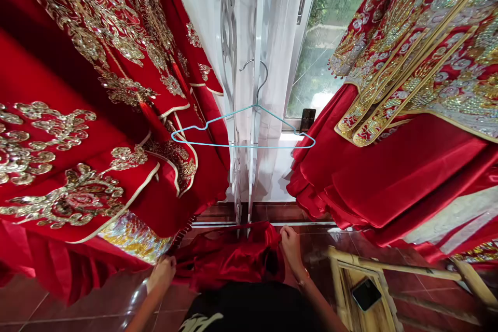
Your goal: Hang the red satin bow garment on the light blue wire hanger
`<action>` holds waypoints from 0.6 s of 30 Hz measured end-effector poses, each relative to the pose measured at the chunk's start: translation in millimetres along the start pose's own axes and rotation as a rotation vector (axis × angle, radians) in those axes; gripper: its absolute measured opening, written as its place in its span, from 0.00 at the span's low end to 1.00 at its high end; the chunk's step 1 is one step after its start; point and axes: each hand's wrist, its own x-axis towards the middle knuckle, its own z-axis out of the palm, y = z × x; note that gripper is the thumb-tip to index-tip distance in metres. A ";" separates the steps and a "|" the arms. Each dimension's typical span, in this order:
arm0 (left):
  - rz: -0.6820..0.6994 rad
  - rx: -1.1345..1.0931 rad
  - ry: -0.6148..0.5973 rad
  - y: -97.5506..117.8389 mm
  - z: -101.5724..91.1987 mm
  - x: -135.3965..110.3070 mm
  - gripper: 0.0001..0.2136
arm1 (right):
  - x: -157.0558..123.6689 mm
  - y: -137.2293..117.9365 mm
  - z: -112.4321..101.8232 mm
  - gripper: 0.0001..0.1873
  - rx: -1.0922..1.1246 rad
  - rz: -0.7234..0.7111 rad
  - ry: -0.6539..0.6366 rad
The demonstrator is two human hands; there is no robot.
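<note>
Low in the view, just above the person's black shirt (pixel 252 311), a bunched red satin cloth (pixel 229 257) was held between both hands, its folds sagging in the middle and its upper edge reaching the foot of a white scrolled rack (pixel 243 187). The left hand (pixel 162 274) lay at the cloth's left end, closed on the fabric, with the forearm rising from the lower left corner. The right hand (pixel 291 246) gripped the cloth's upper right edge, with the fingers curled over it and the wrist bent; its forearm rose from the lower right. The arms stood well apart, angled inward.

Above the cloth, a pale blue wire hanger (pixel 243 137) hung from the rack, apart from both hands. Long red robes with gold embroidery flanked this space: one robe (pixel 78 114) filled the left side and another (pixel 412 62) the right, its satin skirt (pixel 369 176) flaring near the floor. Behind the rack were a white curtain (pixel 278 62) and a window (pixel 334 36), with a dark phone (pixel 307 120) propped at its base. At lower right, a second phone (pixel 366 294) lay on a bamboo stool (pixel 342 280), which stood on a brown tile floor (pixel 93 301).
</note>
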 end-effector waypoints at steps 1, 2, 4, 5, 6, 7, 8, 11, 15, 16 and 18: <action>0.018 -0.015 0.028 1.7 -1.4 1.7 0.13 | 5.2 -1.6 -1.9 0.12 0.013 0.010 0.004; 0.030 -0.025 0.051 4.5 -3.4 3.4 0.14 | 11.0 -3.7 -5.3 0.12 0.014 0.007 0.008; 0.063 -0.037 0.101 13.4 -9.7 5.9 0.15 | 23.6 -9.7 -16.5 0.11 0.014 -0.018 0.017; 0.098 -0.030 0.140 19.4 -13.7 6.5 0.15 | 30.0 -13.5 -23.6 0.10 0.006 -0.041 0.018; 0.147 -0.019 0.185 26.2 -17.9 6.6 0.15 | 36.3 -17.5 -31.1 0.09 -0.006 -0.070 0.018; 0.214 -0.014 0.225 33.6 -21.8 6.4 0.15 | 42.2 -21.3 -38.1 0.08 -0.018 -0.100 0.010; 0.295 -0.019 0.250 41.3 -24.8 6.0 0.15 | 47.6 -24.3 -43.9 0.08 -0.025 -0.128 -0.006; 0.526 -0.095 0.223 62.4 -22.1 3.5 0.14 | 57.9 -25.0 -48.2 0.08 -0.019 -0.152 -0.084; 0.867 -0.272 0.023 83.5 19.8 -6.4 0.14 | 49.9 -2.0 -18.6 0.09 -0.007 -0.070 -0.184; 0.937 -0.332 -0.039 89.1 35.0 -10.1 0.13 | 43.5 7.1 -7.2 0.08 -0.009 -0.043 -0.202; 0.945 -0.456 -0.125 101.5 64.9 -17.5 0.13 | 25.8 27.3 16.1 0.08 -0.027 0.017 -0.230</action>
